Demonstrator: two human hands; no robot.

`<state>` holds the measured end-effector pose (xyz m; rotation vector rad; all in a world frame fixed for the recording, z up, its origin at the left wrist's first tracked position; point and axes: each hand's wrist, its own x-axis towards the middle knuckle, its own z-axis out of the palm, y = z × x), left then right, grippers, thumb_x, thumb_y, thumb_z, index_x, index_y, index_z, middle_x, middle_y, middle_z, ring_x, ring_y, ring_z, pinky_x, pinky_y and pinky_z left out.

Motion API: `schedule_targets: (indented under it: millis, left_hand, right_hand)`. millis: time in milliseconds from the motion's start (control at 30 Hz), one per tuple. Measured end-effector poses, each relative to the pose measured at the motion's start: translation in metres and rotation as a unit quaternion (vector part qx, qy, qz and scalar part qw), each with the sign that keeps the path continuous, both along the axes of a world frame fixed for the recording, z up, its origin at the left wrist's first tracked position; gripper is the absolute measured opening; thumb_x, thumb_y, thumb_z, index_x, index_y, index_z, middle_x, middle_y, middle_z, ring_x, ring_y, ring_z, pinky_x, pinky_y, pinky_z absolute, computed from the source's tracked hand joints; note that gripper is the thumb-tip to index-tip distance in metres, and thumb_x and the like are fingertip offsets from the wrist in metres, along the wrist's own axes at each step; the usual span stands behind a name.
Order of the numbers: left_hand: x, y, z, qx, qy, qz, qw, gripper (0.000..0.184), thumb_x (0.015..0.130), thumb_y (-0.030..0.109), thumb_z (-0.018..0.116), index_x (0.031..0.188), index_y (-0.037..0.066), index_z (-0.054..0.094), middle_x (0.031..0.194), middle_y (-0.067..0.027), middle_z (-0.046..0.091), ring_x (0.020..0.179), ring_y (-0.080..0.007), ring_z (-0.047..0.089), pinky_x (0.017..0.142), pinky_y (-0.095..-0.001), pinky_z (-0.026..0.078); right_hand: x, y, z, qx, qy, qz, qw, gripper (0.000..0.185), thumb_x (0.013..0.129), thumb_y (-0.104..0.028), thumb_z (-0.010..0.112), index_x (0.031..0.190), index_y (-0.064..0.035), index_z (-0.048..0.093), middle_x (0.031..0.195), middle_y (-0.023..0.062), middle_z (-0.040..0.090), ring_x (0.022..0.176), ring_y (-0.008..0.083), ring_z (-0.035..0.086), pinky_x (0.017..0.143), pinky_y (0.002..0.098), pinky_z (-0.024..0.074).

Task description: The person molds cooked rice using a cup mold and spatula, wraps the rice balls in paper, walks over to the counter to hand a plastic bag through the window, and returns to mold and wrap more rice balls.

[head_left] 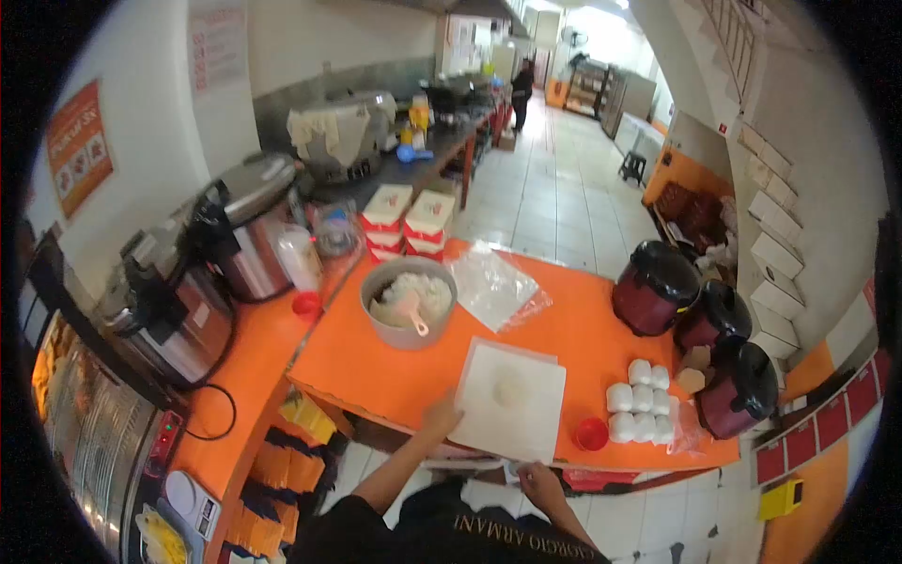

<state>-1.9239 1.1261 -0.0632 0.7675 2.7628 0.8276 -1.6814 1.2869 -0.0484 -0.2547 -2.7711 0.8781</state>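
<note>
A stack of white paper sheets (pixel 526 428) lies on the orange table near its front edge, with a small round mound of rice (pixel 510 391) on top. My left hand (pixel 442 415) touches the left edge of the paper, its fingers pressed together. My right hand (pixel 539 481) is closed at the table's front edge, just below the paper, beside a small whitish thing too small to name. Behind the paper stands a metal pot (pixel 376 329) of white rice (pixel 427 293) with a pink paddle (pixel 410 306) in it.
Wrapped white packets (pixel 643 399) and a red cup (pixel 591 433) sit right of the paper. Dark red rice cookers (pixel 655 291) line the right side. Plastic bags (pixel 493 285) and boxes (pixel 430 214) are behind. Large cookers (pixel 249 235) stand left. A person (pixel 521 94) is far back.
</note>
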Motion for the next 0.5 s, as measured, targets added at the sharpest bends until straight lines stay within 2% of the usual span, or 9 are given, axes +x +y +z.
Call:
schedule_targets:
  millis: [33, 167, 200, 233, 267, 333, 433, 467, 500]
  left_hand:
    - [0.003, -0.003, 0.004, 0.022, -0.104, 0.002, 0.994, 0.048, 0.077, 0.031, 0.058, 0.113, 0.004, 0.042, 0.088, -0.0214, 0.059, 0.085, -0.0342, 0.058, 0.071, -0.0461, 0.045]
    - [-0.003, -0.013, -0.005, -0.019, -0.089, -0.006, 0.996, 0.043, 0.075, 0.023, 0.058, 0.112, 0.006, 0.042, 0.075, -0.0173, 0.060, 0.075, -0.0327, 0.060, 0.065, -0.0442, 0.046]
    - [-0.004, -0.014, -0.007, 0.044, -0.113, -0.010, 0.993, 0.043, 0.075, 0.022, 0.059, 0.112, 0.007, 0.043, 0.072, -0.0161, 0.060, 0.072, -0.0314, 0.060, 0.063, -0.0426, 0.046]
    - [-0.006, -0.013, -0.009, 0.108, -0.136, -0.015, 0.985, 0.043, 0.075, 0.021, 0.059, 0.113, 0.008, 0.043, 0.070, -0.0148, 0.059, 0.070, -0.0301, 0.060, 0.062, -0.0410, 0.046]
    - [-0.010, -0.011, -0.010, 0.102, -0.137, -0.019, 0.985, 0.043, 0.075, 0.021, 0.059, 0.113, 0.008, 0.043, 0.070, -0.0148, 0.059, 0.070, -0.0301, 0.060, 0.062, -0.0410, 0.046]
    - [-0.015, -0.007, 0.001, 0.230, -0.236, 0.004, 0.944, 0.045, 0.075, 0.024, 0.062, 0.114, 0.010, 0.045, 0.062, -0.0105, 0.055, 0.060, -0.0270, 0.057, 0.057, -0.0371, 0.045]
    - [-0.023, -0.005, 0.025, 0.185, -0.292, -0.059, 0.936, 0.047, 0.075, 0.029, 0.064, 0.115, 0.012, 0.047, 0.074, -0.0097, 0.056, 0.074, -0.0248, 0.056, 0.067, -0.0345, 0.044]
    - [-0.024, -0.005, 0.028, 0.186, -0.292, -0.063, 0.936, 0.047, 0.075, 0.029, 0.064, 0.115, 0.012, 0.047, 0.074, -0.0097, 0.056, 0.074, -0.0248, 0.056, 0.067, -0.0345, 0.044]
    - [-0.021, -0.006, 0.028, 0.146, -0.164, -0.144, 0.965, 0.044, 0.075, 0.028, 0.065, 0.113, 0.012, 0.050, 0.084, -0.0097, 0.054, 0.085, -0.0249, 0.053, 0.074, -0.0351, 0.042]
  right_hand:
    - [-0.011, 0.005, 0.006, -0.024, -0.019, 0.030, 0.999, 0.012, 0.081, -0.014, 0.052, 0.085, -0.0028, 0.054, 0.086, 0.0147, 0.055, 0.085, 0.0313, 0.055, 0.072, 0.0404, 0.0442]
    - [-0.054, 0.004, 0.018, 0.015, 0.028, 0.038, 0.999, 0.011, 0.076, -0.009, 0.058, 0.085, -0.0050, 0.055, 0.086, 0.0124, 0.056, 0.081, 0.0309, 0.056, 0.069, 0.0364, 0.0464]
    - [-0.060, 0.003, 0.016, 0.018, 0.021, 0.031, 0.999, 0.021, 0.075, -0.013, 0.061, 0.094, -0.0060, 0.054, 0.097, 0.0121, 0.053, 0.090, 0.0310, 0.053, 0.074, 0.0383, 0.0449]
    - [-0.067, 0.002, 0.015, 0.012, 0.020, 0.026, 0.999, 0.021, 0.075, -0.013, 0.061, 0.094, -0.0060, 0.054, 0.097, 0.0121, 0.053, 0.090, 0.0310, 0.053, 0.074, 0.0383, 0.0449]
    - [-0.074, 0.002, 0.015, 0.056, 0.031, 0.015, 0.998, 0.027, 0.074, -0.015, 0.062, 0.099, -0.0064, 0.053, 0.102, 0.0116, 0.051, 0.095, 0.0313, 0.050, 0.078, 0.0399, 0.0431]
    - [-0.081, 0.003, 0.012, 0.130, 0.028, -0.005, 0.991, 0.043, 0.070, -0.018, 0.067, 0.107, -0.0071, 0.051, 0.110, 0.0097, 0.048, 0.103, 0.0310, 0.045, 0.086, 0.0429, 0.0376]
    - [-0.081, 0.018, 0.005, 0.189, 0.017, -0.014, 0.982, 0.046, 0.063, -0.014, 0.067, 0.105, -0.0062, 0.051, 0.110, 0.0102, 0.049, 0.102, 0.0291, 0.047, 0.084, 0.0419, 0.0381]
    - [-0.079, 0.021, 0.005, 0.171, 0.012, -0.040, 0.984, 0.039, 0.062, -0.011, 0.067, 0.099, -0.0088, 0.055, 0.106, 0.0081, 0.051, 0.103, 0.0280, 0.047, 0.086, 0.0403, 0.0370]
    - [-0.076, 0.027, 0.001, 0.174, 0.013, -0.043, 0.984, 0.039, 0.062, -0.011, 0.067, 0.099, -0.0088, 0.055, 0.106, 0.0081, 0.051, 0.103, 0.0280, 0.047, 0.086, 0.0403, 0.0370]
